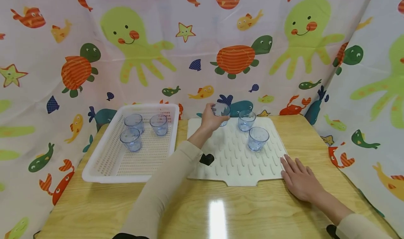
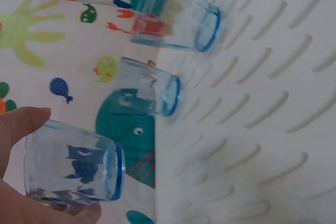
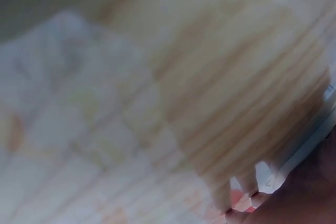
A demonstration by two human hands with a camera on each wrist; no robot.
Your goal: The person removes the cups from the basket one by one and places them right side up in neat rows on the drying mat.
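My left hand grips a clear bluish glass above the back left part of the white ridged drying mat. In the left wrist view that glass hangs tilted between thumb and fingers, its blue base apart from the mat. Two more glasses stand upright on the mat, one at the back and one nearer the middle. My right hand rests flat, fingers extended, with its fingertips at the mat's right edge. The right wrist view is mostly blurred wood, with a few fingertips showing.
Left of the mat sits a white slotted plastic basket holding three similar glasses, one of them at the right. Both stand on a wooden table. A curtain printed with sea animals hangs behind and along the sides.
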